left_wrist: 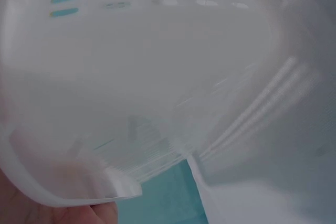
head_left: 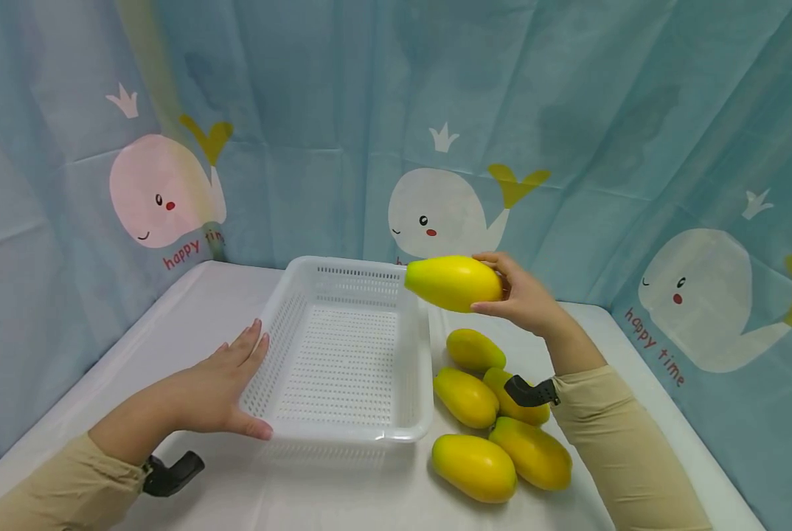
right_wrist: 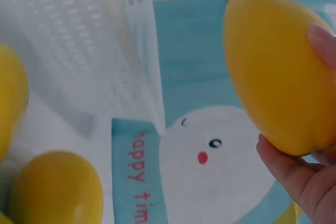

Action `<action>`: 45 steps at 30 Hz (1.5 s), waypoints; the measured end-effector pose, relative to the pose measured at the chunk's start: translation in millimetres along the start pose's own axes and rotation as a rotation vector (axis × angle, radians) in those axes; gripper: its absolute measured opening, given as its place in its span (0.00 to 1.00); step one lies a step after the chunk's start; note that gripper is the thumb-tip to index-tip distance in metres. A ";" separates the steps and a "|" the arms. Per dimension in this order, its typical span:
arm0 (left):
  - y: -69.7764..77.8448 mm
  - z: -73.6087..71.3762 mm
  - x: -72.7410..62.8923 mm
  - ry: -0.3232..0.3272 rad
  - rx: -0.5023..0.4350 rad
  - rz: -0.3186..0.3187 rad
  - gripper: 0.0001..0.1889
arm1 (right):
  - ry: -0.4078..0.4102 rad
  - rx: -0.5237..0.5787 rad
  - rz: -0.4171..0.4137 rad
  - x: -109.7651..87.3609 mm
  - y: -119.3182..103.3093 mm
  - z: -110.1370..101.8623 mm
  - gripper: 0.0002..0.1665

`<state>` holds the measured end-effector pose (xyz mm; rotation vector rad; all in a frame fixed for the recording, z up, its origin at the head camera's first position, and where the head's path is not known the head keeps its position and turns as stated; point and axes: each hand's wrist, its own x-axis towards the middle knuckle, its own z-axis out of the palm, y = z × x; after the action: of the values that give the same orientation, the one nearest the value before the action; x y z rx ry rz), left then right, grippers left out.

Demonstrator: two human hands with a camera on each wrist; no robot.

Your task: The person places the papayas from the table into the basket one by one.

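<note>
A white perforated plastic basket (head_left: pixel 343 354) stands on the table with no fruit in it. My left hand (head_left: pixel 217 383) rests along its left rim, fingers stretched out and thumb at the front left corner. The left wrist view is mostly filled by the basket's wall (left_wrist: pixel 136 51). My right hand (head_left: pixel 518 295) grips a yellow papaya (head_left: pixel 456 284) by its blunt end, raised over the basket's back right corner. The papaya's greenish narrow end points left, over the rim. In the right wrist view, fingers and thumb hold that papaya (right_wrist: pixel 278 72) from the right.
Several more yellow papayas lie in a group right of the basket, among them a front one (head_left: pixel 473 468) and a back one (head_left: pixel 476 350). My right forearm passes beside them. A blue curtain (head_left: pixel 316 199) with whale prints encloses the white table (head_left: pixel 223 494) behind and at the sides.
</note>
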<state>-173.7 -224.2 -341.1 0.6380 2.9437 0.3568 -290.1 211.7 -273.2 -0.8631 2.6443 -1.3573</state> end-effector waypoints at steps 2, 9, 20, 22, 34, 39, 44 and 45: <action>-0.3 0.4 0.1 0.000 0.005 0.000 0.72 | -0.020 0.012 -0.022 4.1 -3.8 6.4 0.43; 1.1 -0.7 0.7 -0.010 0.015 -0.004 0.72 | -0.077 -0.027 -0.060 15.4 -19.3 31.6 0.41; 1.2 -2.8 0.4 -0.022 0.035 0.007 0.71 | -0.211 -0.055 -0.154 25.4 -38.7 65.6 0.42; 1.4 -2.2 0.9 -0.028 0.029 -0.003 0.71 | -0.226 -0.057 -0.172 26.8 -41.0 70.2 0.42; 2.5 -4.0 1.7 -0.056 0.021 -0.039 0.71 | -0.299 -0.056 -0.208 30.7 -53.5 94.8 0.40; 2.7 -4.6 2.1 -0.060 0.014 -0.054 0.71 | -0.384 -0.005 -0.128 28.8 -57.6 102.9 0.39; 3.4 -4.0 2.2 -0.053 0.026 -0.054 0.72 | -0.443 -0.011 -0.035 26.5 -55.9 105.1 0.36; 3.8 -4.1 2.1 -0.051 0.028 -0.053 0.72 | -0.444 -0.016 -0.033 26.4 -55.3 104.2 0.35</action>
<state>-174.7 -220.7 -336.3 0.5631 2.9154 0.2906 -257.6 96.5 -289.7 -1.0691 2.3096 -1.0051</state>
